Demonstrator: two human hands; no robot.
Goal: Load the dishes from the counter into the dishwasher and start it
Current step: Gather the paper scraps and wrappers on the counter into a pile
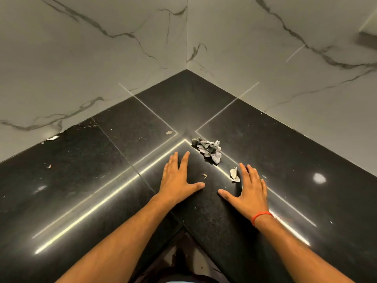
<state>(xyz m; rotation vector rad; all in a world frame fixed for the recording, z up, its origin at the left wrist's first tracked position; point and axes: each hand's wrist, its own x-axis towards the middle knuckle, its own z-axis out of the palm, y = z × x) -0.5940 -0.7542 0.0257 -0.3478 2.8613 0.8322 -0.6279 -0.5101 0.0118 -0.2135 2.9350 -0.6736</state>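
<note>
Both forearms reach out from under the camera, and my left hand [179, 178] lies flat on the black counter [285, 152], fingers straight and spread, holding nothing. My right hand [247, 190] does the same just beside it, palm down, empty, a red thread band [262, 216] round the wrist. No dishes anywhere on this corner of the counter, and no dishwasher in sight either, so I judge the loading hasn't begun; I'm only braced here at the inner corner.

Just past my fingertips sits a crumpled wad of paper [208, 149], grey and white, and a smaller torn scrap [234, 174] lies right by my right index finger. A tiny brownish fleck [204, 175] rests between my hands; a crumb, perhaps, too small to tell. Marble-veined wall tiles [91, 58] close the corner behind.

Next, I reckon, I must lift both hands, turn away from this corner and find the dishes.
</note>
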